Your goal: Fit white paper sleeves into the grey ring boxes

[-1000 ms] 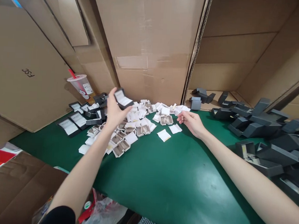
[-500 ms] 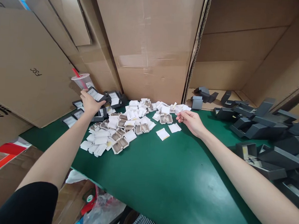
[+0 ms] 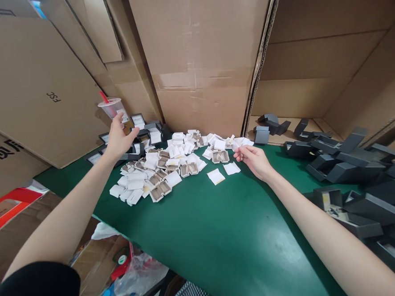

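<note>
My left hand is open, thumb and fingers apart, above a group of open black boxes with white inserts inside. The hand is close to a drink cup with a red straw. My right hand hovers at the right end of the white pieces, its fingertips pinched together. Whatever they hold, if anything, is hidden. Beside it lie a folded insert with grey hollows and two flat white pieces. A heap of white inserts spreads between the hands.
More black boxes lie open and piled at the right. A large open carton stands behind them, and cardboard panels wall the back. Below the green table at the left are a plastic bag and a red-edged carton.
My left hand has let go of a black box with a white insert among the others at the left, and its fingers have spread. My right hand has stayed nearly still.
</note>
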`<move>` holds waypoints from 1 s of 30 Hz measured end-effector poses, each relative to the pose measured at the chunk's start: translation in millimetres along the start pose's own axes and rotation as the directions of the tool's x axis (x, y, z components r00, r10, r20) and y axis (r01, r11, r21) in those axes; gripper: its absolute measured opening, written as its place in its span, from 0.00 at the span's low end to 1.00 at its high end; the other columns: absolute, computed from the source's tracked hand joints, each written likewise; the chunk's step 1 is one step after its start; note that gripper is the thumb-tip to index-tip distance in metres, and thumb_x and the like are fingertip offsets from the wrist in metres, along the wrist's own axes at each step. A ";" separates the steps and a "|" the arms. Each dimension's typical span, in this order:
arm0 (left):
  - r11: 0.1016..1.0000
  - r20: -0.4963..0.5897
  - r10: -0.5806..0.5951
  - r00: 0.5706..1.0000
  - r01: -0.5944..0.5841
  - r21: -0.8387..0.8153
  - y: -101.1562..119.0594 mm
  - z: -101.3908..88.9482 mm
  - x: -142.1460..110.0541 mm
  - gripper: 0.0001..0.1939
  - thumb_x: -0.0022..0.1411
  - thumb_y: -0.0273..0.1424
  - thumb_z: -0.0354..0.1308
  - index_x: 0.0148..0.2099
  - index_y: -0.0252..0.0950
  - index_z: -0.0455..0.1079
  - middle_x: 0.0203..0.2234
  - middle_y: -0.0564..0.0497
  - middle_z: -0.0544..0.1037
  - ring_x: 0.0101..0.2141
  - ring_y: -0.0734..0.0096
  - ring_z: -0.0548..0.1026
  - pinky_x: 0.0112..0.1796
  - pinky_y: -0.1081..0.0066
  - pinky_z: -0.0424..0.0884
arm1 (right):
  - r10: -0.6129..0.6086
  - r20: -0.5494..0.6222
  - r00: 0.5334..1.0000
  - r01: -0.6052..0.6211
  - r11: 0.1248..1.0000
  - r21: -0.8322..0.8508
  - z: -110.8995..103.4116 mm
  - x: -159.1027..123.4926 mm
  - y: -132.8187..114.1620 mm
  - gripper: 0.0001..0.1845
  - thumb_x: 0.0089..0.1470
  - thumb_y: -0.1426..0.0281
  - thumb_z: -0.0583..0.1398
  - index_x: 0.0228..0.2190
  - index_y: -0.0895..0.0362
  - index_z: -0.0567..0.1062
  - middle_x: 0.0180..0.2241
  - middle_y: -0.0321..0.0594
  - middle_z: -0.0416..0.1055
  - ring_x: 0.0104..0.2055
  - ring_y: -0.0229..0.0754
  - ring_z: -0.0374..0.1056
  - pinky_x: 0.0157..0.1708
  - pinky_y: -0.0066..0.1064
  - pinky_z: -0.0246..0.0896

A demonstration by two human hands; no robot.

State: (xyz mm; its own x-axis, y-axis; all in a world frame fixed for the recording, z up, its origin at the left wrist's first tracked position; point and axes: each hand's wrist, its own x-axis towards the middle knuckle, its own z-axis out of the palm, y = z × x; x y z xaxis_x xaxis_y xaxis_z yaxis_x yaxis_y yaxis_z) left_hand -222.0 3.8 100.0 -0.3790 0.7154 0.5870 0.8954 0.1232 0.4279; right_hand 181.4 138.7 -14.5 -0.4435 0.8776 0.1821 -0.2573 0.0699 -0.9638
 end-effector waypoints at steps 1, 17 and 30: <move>0.999 -0.030 -0.043 0.999 0.043 -0.026 4.3 -6.6 -15.9 0.34 0.63 0.35 0.57 0.64 0.29 0.47 0.61 0.38 0.61 0.60 0.59 0.63 0.58 0.55 0.62 | -0.003 -0.002 1.000 0.003 1.000 -0.005 0.1 0.2 0.1 0.22 0.43 0.51 0.67 0.27 0.58 0.76 0.27 0.42 0.73 0.28 0.38 0.66 0.33 0.34 0.63; 0.942 0.352 -0.301 0.886 0.219 0.256 3.4 -1.7 -133.6 0.33 0.67 0.52 0.35 0.65 0.42 0.59 0.66 0.42 0.54 0.65 0.48 0.53 0.62 0.47 0.51 | -0.523 -0.182 0.833 0.131 0.505 -0.853 -23.4 -0.6 -6.4 0.16 0.57 0.66 0.52 0.42 0.56 0.74 0.48 0.51 0.69 0.53 0.52 0.63 0.52 0.43 0.58; 0.985 0.170 0.139 0.976 -0.154 0.075 98.8 -0.8 -207.9 0.28 0.65 0.39 0.52 0.65 0.48 0.51 0.67 0.46 0.49 0.67 0.50 0.47 0.64 0.44 0.49 | -0.211 -0.237 0.948 -0.145 0.378 -0.915 -53.1 19.3 5.7 0.26 0.55 0.57 0.57 0.54 0.51 0.72 0.57 0.54 0.56 0.63 0.63 0.49 0.58 0.57 0.47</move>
State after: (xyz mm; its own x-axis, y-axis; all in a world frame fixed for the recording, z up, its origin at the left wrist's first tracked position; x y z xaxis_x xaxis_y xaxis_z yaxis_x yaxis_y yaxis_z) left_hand -55.0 -133.4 20.8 -0.2053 0.8317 0.5158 0.9580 0.0631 0.2796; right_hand 216.9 181.3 -26.9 -0.1631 0.9300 0.3295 0.7521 0.3334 -0.5685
